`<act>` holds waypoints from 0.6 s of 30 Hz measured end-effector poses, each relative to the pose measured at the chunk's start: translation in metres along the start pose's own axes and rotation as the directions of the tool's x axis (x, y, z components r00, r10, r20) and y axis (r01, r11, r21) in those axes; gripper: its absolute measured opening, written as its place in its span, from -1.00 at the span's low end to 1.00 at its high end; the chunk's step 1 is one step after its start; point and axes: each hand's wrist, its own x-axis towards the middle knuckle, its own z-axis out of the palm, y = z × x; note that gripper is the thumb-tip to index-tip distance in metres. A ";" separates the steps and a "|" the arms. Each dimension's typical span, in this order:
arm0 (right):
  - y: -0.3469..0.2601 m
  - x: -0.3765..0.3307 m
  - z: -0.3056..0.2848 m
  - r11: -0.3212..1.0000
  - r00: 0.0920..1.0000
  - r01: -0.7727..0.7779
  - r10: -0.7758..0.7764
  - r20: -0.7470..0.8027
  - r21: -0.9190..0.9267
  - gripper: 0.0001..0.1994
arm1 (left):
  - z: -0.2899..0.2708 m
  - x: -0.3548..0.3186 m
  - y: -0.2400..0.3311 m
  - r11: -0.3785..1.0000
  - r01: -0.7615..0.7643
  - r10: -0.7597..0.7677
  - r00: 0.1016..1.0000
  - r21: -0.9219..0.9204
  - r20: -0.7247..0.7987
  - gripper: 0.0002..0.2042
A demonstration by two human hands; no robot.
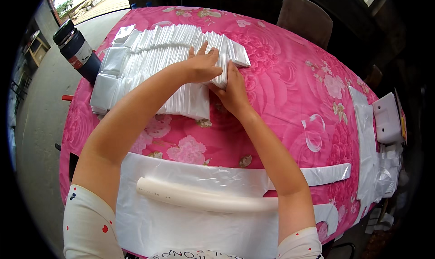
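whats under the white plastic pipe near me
The white plastic pipe lies on a flat translucent white plastic bag, spread over the pink floral tablecloth. The right forearm crosses the pipe's right end, hiding what lies beneath there.

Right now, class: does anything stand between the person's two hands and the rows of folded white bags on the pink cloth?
Nothing visible does. The left hand already rests on top of the folded white bags, and the right hand presses against the near end of the row. The white tube lies well behind, near the person.
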 end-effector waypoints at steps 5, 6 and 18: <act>-0.006 0.003 -0.003 1.000 1.000 -0.023 0.023 0.010 0.006 -0.09 | 0.009 0.001 -0.010 0.996 -0.046 0.023 0.955 -0.071 -0.297 -0.38; -0.006 0.001 -0.003 1.000 1.000 -0.009 0.009 0.007 0.004 -0.09 | 0.008 0.001 -0.013 0.993 -0.058 0.030 0.966 -0.103 -0.258 -0.38; -0.005 -0.001 0.001 0.998 0.999 -0.008 0.006 -0.045 -0.059 -0.04 | 0.005 0.000 -0.024 0.970 -0.164 0.113 0.957 -0.180 -0.265 -0.33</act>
